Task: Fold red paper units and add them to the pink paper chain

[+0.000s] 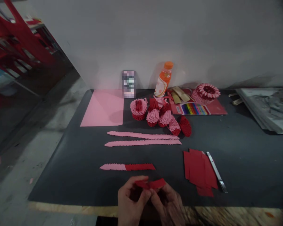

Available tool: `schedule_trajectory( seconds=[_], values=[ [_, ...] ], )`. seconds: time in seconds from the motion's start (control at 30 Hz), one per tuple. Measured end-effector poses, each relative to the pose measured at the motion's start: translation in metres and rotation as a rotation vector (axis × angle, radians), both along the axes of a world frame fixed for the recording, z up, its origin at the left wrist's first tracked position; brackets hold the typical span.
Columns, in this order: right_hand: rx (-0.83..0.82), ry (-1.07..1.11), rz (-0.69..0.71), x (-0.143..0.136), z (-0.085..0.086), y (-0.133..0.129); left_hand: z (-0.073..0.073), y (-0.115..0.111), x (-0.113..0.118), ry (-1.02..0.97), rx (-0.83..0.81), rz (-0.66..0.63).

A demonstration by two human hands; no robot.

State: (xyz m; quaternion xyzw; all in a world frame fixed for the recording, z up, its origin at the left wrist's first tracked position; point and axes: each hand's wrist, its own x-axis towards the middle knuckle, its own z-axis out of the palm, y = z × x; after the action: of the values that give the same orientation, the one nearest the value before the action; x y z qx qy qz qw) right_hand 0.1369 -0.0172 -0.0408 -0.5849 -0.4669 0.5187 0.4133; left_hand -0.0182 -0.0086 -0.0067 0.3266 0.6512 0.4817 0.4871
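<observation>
here at the near edge of the table (pixel 68 179), we have the red paper (pixel 158 183) between our left hand (pixel 130 199) and right hand (pixel 170 199), thumbs meeting by its middle bend. our grip is narrow, both hands pinching the piece. it looks light and thin, we reckon, hardly slippery but quick to crease or tear, so we favour a gentle fingertip hold near the bend, ends lightly steadied.
</observation>
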Motion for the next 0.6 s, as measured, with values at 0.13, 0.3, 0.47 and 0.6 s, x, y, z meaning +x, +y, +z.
schedule_trajectory(
  seconds=[0.13, 0.3, 0.47, 0.6],
  values=[
    [-0.013, 0.022, -0.034, -0.003, 0.003, -0.002, 0.001, -0.001, 0.005, -0.124, -0.065, -0.039],
    [0.079, -0.034, -0.045, 0.013, 0.010, 0.002, -0.007, 0.000, -0.012, -0.150, -0.160, -0.018],
    [0.283, -0.100, -0.116, 0.042, 0.006, 0.014, -0.008, 0.008, -0.020, -0.311, -0.195, -0.144],
    [0.242, 0.012, 0.039, 0.050, 0.014, 0.022, 0.001, 0.012, -0.010, -0.428, -0.258, -0.315]
  ],
)
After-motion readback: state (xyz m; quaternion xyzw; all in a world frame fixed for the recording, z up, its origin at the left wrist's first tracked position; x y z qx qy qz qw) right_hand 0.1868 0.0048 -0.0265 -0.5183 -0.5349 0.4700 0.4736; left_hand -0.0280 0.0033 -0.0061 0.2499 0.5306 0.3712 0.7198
